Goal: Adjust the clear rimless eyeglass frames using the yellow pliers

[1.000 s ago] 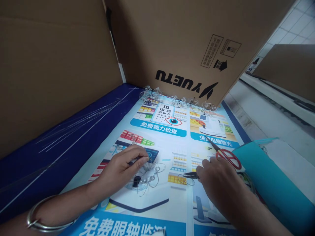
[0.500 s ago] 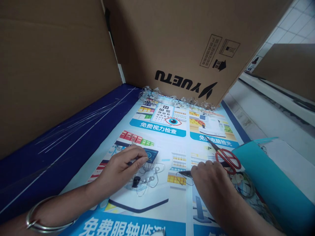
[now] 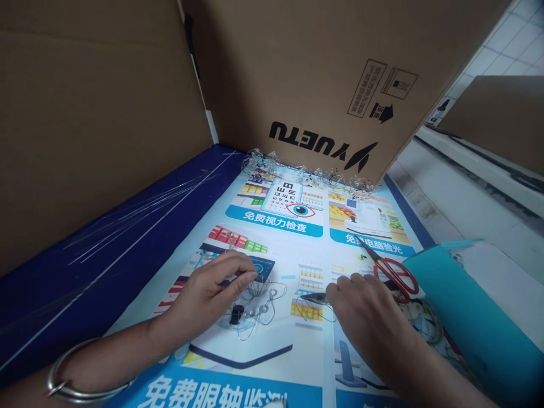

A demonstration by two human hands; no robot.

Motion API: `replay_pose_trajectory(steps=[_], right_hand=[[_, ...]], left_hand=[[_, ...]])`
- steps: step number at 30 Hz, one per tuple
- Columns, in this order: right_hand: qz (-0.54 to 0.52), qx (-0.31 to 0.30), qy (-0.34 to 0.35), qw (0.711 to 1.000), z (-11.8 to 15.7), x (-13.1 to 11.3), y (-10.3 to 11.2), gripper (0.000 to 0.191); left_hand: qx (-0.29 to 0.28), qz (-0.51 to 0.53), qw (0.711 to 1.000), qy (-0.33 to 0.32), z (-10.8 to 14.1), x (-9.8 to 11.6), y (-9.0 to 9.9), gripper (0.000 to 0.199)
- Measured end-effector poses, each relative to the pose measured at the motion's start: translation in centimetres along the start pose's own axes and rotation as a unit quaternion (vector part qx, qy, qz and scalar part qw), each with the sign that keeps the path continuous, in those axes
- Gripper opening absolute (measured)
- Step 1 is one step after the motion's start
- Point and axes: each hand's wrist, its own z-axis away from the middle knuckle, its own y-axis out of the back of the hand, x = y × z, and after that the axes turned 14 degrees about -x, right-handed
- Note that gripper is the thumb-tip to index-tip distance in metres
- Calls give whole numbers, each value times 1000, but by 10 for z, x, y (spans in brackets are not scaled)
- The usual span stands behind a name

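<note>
Thumb and fingers of my left hand (image 3: 223, 283) pinch a tangle of thin wire with clear beads (image 3: 261, 309) above the poster. A small black cylinder (image 3: 237, 314) sits at the near side of the beaded wire. To the right, my right hand (image 3: 365, 309) is wrapped round a pair of pliers (image 3: 313, 297), its dark jaws pointing left toward the wire. A thin wire curves round near the jaw tips; whether they grip it I cannot tell. The pliers' handles are hidden in my palm.
Red-handled scissors (image 3: 395, 277) lie just beyond my right hand, beside a turquoise box (image 3: 476, 317). A tall cardboard box (image 3: 331, 73) stands at the back with beaded wire pieces (image 3: 306, 177) along its foot. The printed poster (image 3: 276, 226) covers the work surface.
The pliers in my right hand have moved slightly left toward the beaded wire, showing more of their jaws. My left hand keeps its pinch, almost still.
</note>
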Motion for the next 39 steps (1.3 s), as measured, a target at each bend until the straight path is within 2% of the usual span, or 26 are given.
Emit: replay_pose_trajectory(steps=[6,10,16,20,24,27,30,34,39], right_hand=[[-86,92,9,992,-4,-5,5,13],[-135,134,-4,982,-6,-12,10,13],[-154,169,2,974,-9,-21,14,12],[-146,176,-3,974,-12,-23,15,13],[-155,193,1,969,-15,-24,16,15],[-193,211,0,958,-17,-22,17,16],[-278,182,17,943,-20,-18,17,18],[-389,104,72,912,-22,-15,15,14],[-421,42,101,900,-21,-15,14,9]], left_hand=[[20,-92,994,-47,11,14,-5,10],[17,-85,995,-53,18,26,-10,15],[2,19,999,-29,20,34,-11,9],[-34,119,992,7,21,42,-9,12],[-52,222,973,37,25,46,-8,17],[-63,328,941,63,27,47,-9,21],[-80,403,908,85,27,47,-11,26],[-109,451,882,79,26,45,-14,26],[-156,469,865,80,24,40,-16,28]])
